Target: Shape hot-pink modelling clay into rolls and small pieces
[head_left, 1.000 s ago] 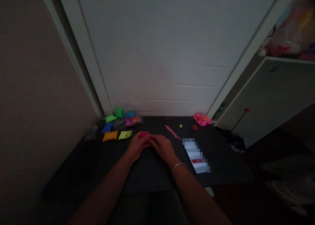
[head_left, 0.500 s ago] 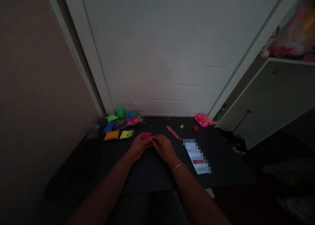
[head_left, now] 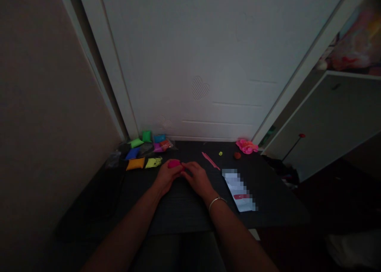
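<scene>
A bright pink lump of modelling clay (head_left: 174,163) is held in my left hand (head_left: 163,179), its fingers curled around the lump above the dark table. My right hand (head_left: 198,178), with a bracelet at the wrist, pinches the right edge of the same clay between thumb and fingers. The fingertips hide part of that edge. Just beyond my right hand lie thin pink modelling tools (head_left: 210,161). Closest to my left hand are a yellow packet (head_left: 153,162) and an orange packet (head_left: 135,164).
Green, blue and other coloured packets (head_left: 146,136) lie at the table's back left. A phone (head_left: 240,190) with a blurred screen rests at right. Farther back are a small yellow piece (head_left: 220,153), a reddish-brown lump (head_left: 237,155) and a pink ruffled item (head_left: 247,146). A white door panel (head_left: 184,66) rises behind.
My right fingers have opened slightly and shifted along the clay's edge. More of the pink lump shows in my left hand, which has turned a little.
</scene>
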`<state>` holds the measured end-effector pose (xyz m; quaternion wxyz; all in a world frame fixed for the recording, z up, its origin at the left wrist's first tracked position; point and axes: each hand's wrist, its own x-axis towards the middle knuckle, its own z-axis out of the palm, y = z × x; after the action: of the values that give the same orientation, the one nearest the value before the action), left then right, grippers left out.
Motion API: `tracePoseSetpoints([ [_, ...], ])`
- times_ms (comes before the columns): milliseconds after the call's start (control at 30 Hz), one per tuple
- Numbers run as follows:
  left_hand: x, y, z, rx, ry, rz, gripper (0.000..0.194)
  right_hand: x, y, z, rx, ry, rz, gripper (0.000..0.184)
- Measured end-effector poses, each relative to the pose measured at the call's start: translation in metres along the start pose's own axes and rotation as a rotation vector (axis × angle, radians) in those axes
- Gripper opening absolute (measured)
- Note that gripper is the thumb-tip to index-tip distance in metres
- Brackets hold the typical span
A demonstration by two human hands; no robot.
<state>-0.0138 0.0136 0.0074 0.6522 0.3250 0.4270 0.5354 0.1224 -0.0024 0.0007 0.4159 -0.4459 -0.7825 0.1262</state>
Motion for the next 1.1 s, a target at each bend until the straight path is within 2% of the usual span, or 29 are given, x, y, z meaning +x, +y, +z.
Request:
tracePoseSetpoints([
  [233,-0.0016,0.0001,0.0,0.027,-0.047,0.011,0.036,-0.0011,0.0005,0.001,-0.066,-0.016,-0.01,0.022],
  [500,-0.0033,0.006,-0.0042,0.116,-0.09,-0.069,0.034,-0.002,-0.0019,-0.0027,-0.123,-0.052,-0.037,0.015],
  [733,-0.0026,0.0036,-0.0032,0.099,-0.055,-0.056,0.033,-0.0021,-0.0039,-0.0023,-0.164,-0.03,-0.043,0.011],
  [833,-0.0014,0.0018,-0.0028,0.049,-0.014,-0.033,0.035,-0.0017,-0.0035,-0.0011,-0.103,0.003,-0.012,0.014],
  [933,-0.0006,0.0001,-0.0032,0.018,0.0,-0.011,0.036,-0.0021,-0.0022,-0.0009,-0.036,0.002,0.015,0.026],
  [1000,-0.0007,-0.0006,-0.0035,0.008,-0.021,-0.005,0.036,-0.0023,-0.0013,-0.0011,-0.026,-0.022,0.028,0.035],
  [1100,-0.002,-0.0006,-0.0034,0.001,-0.082,-0.021,0.035,-0.002,-0.0002,-0.0016,-0.049,-0.05,0.034,0.03],
])
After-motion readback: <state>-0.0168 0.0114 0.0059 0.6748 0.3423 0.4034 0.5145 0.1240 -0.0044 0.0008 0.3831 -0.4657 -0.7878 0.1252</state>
